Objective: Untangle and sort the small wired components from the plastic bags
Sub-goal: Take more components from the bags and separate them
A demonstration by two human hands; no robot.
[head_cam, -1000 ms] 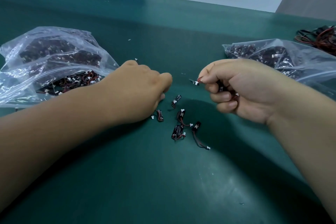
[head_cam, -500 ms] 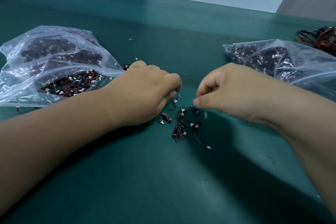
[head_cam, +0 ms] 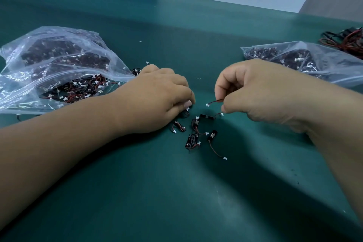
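Just between the hands, a handful of loose components lies scattered on the green mat. They are small black blocks, each trailing a thin red-and-black lead with a white plug.

The right hand hovers over the pile's far side. Its thumb and forefinger are clamped on one lead, whose plug pokes out to the left, and its other fingers are curled in. One block sits just under that hand; I cannot tell whether it is lifted or lying flat.

The left hand rests knuckles-up at the pile's left edge, fingers curled together with their tips down at a piece there. Whether they actually pinch it is hidden.

A clear bag full of tangled pieces lies just beside the left hand. A second bag lies behind the right hand. Past it, a cable bundle sits at the mat's right edge.
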